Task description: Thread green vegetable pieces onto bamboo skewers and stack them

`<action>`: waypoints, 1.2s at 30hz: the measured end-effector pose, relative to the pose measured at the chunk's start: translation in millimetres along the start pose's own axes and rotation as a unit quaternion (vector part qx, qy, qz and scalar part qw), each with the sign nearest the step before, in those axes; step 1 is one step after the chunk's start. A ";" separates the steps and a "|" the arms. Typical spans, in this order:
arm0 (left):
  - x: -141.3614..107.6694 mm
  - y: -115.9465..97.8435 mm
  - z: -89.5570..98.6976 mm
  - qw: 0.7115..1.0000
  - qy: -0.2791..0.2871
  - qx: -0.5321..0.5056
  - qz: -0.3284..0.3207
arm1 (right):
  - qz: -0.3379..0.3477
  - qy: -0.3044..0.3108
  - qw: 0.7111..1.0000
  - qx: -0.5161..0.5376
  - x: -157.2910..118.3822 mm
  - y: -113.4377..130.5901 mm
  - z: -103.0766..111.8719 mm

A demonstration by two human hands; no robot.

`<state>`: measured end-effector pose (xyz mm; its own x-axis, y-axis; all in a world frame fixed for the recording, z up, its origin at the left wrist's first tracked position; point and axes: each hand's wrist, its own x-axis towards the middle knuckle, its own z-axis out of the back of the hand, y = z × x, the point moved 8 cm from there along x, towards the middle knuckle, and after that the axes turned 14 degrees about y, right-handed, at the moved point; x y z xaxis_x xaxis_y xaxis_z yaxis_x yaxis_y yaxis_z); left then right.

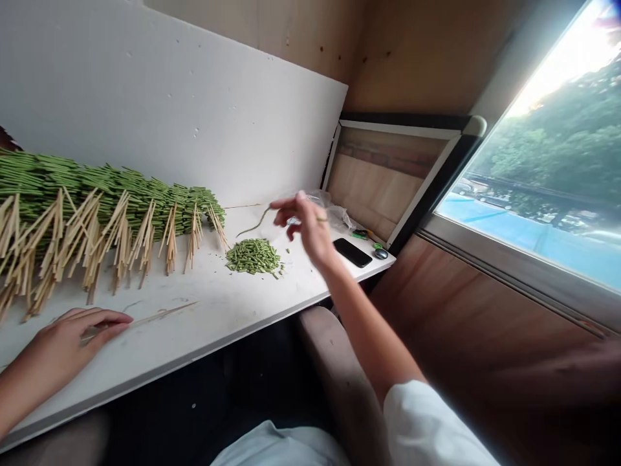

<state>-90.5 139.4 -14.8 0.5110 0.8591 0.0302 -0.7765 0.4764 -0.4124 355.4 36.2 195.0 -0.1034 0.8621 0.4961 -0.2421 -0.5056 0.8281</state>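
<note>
My left hand (80, 333) rests at the table's left front, its fingers closed on thin wooden skewers (165, 312) that point right along the tabletop. My right hand (309, 225) is raised over the table, pinching one end of a thin, curved greenish strand (255, 226), perhaps a long bean; its exact kind is unclear. Below and left of that hand lies a heap of short cut green bean pieces (255, 256). Stacked along the left back are rows of skewered green beans (101, 184), their bare wooden sticks (140, 243) jutting toward me in fanned bundles.
A black phone (352, 252) and a dark computer mouse (381, 254) lie at the right end of the white table (233, 317). Clear plastic bags (334, 210) sit behind my right hand. A white board (194, 97) stands along the back, and a window (548, 168) is at right.
</note>
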 end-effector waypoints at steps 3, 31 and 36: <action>-3.3 -11.9 7.5 0.998 -0.047 0.037 -0.014 | -0.011 0.054 0.996 0.075 -20.4 -15.3 -61.4; -20.6 -168.0 50.7 0.973 -0.119 -0.049 -0.192 | -0.062 0.084 0.980 0.170 -47.7 -77.1 -169.2; -22.6 -161.3 53.7 0.970 -0.145 0.022 -0.195 | -0.050 0.063 0.992 0.095 -51.8 -86.1 -167.7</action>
<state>3.3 53.1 99.9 0.6492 0.6248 0.4338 -0.5623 0.7783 -0.2794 219.9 40.9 54.2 -0.2115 0.8992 0.3830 -0.0718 -0.4051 0.9114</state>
